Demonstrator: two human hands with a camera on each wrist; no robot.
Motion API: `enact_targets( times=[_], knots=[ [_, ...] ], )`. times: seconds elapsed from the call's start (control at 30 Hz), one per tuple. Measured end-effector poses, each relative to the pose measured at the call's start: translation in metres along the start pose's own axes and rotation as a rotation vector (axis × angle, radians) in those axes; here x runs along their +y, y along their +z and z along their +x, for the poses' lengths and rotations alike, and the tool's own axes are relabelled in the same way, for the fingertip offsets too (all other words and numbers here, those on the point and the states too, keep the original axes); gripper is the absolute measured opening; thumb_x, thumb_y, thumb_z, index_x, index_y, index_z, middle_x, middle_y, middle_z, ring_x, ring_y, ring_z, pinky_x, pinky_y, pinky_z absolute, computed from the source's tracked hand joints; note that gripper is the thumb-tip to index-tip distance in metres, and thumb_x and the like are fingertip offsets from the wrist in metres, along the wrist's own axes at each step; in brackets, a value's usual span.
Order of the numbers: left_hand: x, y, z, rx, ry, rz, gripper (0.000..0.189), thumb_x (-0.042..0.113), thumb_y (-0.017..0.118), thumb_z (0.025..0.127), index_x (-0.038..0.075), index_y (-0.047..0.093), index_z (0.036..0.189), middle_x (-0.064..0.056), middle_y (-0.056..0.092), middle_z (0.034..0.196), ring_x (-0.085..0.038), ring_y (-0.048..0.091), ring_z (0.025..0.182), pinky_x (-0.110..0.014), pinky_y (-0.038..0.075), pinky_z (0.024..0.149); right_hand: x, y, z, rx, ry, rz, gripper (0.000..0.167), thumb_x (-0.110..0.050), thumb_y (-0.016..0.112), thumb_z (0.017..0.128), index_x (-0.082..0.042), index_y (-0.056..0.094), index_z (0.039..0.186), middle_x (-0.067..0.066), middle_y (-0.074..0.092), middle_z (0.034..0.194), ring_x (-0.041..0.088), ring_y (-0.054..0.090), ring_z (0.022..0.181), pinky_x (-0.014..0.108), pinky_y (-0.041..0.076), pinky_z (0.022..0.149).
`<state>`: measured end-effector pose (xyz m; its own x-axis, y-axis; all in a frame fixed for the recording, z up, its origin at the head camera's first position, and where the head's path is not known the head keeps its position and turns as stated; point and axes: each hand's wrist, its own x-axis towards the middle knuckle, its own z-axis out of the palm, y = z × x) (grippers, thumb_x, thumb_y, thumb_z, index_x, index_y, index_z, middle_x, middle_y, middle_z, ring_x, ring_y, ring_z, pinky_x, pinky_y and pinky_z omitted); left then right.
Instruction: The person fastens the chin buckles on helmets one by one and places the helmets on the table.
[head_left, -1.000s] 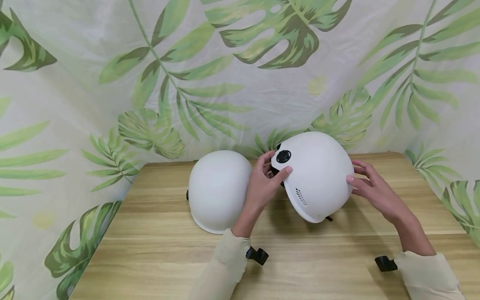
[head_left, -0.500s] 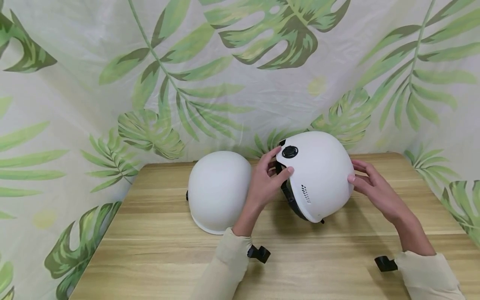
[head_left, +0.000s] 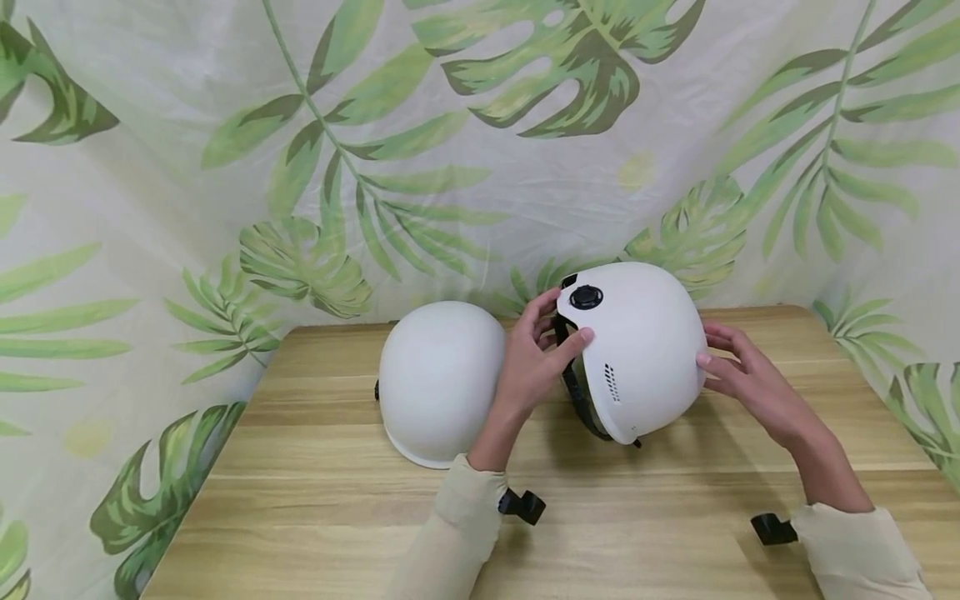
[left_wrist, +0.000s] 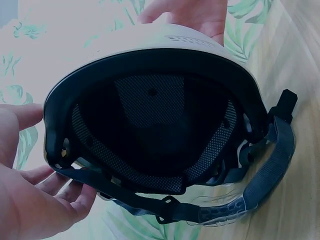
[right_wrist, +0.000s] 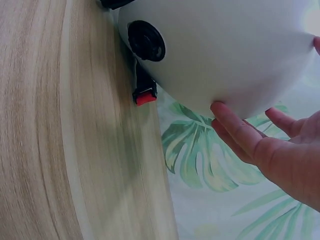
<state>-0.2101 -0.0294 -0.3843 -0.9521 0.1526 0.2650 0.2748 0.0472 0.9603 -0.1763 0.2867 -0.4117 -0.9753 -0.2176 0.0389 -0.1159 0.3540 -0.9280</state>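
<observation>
A white helmet (head_left: 645, 350) with a round black side knob (head_left: 587, 297) is held on its side, its hollow facing left. At its rim, my left hand (head_left: 528, 358) grips the edge, thumb on the outer shell and fingers behind. My right hand (head_left: 746, 379) presses the crown with extended fingers, opposite the left. The left wrist view looks into the dark padded lining (left_wrist: 150, 135), with a black chin strap (left_wrist: 270, 175) hanging at the opening. A red-ended buckle (right_wrist: 145, 97) dangles beneath the shell in the right wrist view.
A second white helmet (head_left: 442, 383) sits dome up on the wooden table (head_left: 315, 500), just left of my left forearm. Behind the table's back edge hangs a leaf-patterned cloth (head_left: 420, 167). A black mount (head_left: 522, 505) juts from the left wrist, another (head_left: 772, 528) from the right.
The gripped helmet has turned, exposing more of its strap and inner rim, and its side knob has shifted up and right. My left hand moved slightly right; the right hand barely moved.
</observation>
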Motion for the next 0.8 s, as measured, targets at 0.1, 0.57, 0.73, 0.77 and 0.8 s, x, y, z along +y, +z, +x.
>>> enact_targets(
  times=[0.1, 0.57, 0.73, 0.77, 0.8],
  knots=[
    [0.0021, -0.0004, 0.0006, 0.002, -0.002, 0.009, 0.074, 0.026, 0.08, 0.094, 0.012, 0.048, 0.159, -0.007, 0.057, 0.156, -0.028, 0.06, 0.135, -0.049, 0.05, 0.113, -0.0003, -0.0003, 0.0002, -0.009, 0.003, -0.004, 0.063, -0.027, 0.049, 0.114, 0.0, 0.021, 0.163, 0.024, 0.028, 0.162, -0.01, 0.056, 0.117, 0.015, 0.056, 0.093],
    [0.0044, -0.0049, 0.0034, -0.1, 0.009, -0.052, 0.073, 0.014, 0.075, 0.096, 0.012, 0.044, 0.162, -0.018, 0.062, 0.149, -0.036, 0.066, 0.13, -0.043, 0.056, 0.107, -0.0023, -0.0018, -0.0018, 0.017, 0.015, -0.044, 0.065, -0.028, 0.049, 0.113, -0.002, 0.021, 0.166, 0.022, 0.029, 0.164, -0.012, 0.053, 0.119, 0.011, 0.051, 0.092],
    [0.0066, -0.0039, 0.0042, -0.082, 0.005, -0.041, 0.075, 0.017, 0.078, 0.095, 0.013, 0.044, 0.162, -0.009, 0.061, 0.154, -0.029, 0.068, 0.129, -0.044, 0.056, 0.107, -0.0016, 0.0003, -0.0012, 0.019, -0.012, -0.01, 0.06, -0.024, 0.05, 0.113, -0.001, 0.025, 0.163, 0.02, 0.031, 0.161, -0.012, 0.056, 0.118, 0.013, 0.054, 0.093],
    [0.0074, -0.0034, 0.0044, -0.075, 0.005, -0.04, 0.075, 0.019, 0.079, 0.095, 0.014, 0.045, 0.162, -0.007, 0.06, 0.155, -0.027, 0.068, 0.128, -0.044, 0.056, 0.107, -0.0016, 0.0011, -0.0009, 0.017, -0.014, -0.001, 0.059, -0.024, 0.049, 0.113, -0.001, 0.026, 0.162, 0.019, 0.031, 0.16, -0.012, 0.057, 0.118, 0.013, 0.055, 0.093],
    [0.0079, -0.0028, 0.0046, -0.069, 0.005, -0.044, 0.075, 0.02, 0.079, 0.095, 0.015, 0.045, 0.162, -0.005, 0.059, 0.156, -0.026, 0.068, 0.127, -0.043, 0.056, 0.107, -0.0016, 0.0019, -0.0005, 0.015, -0.017, 0.008, 0.058, -0.024, 0.049, 0.113, 0.0, 0.026, 0.162, 0.02, 0.031, 0.16, -0.011, 0.057, 0.118, 0.014, 0.056, 0.093]
  ],
)
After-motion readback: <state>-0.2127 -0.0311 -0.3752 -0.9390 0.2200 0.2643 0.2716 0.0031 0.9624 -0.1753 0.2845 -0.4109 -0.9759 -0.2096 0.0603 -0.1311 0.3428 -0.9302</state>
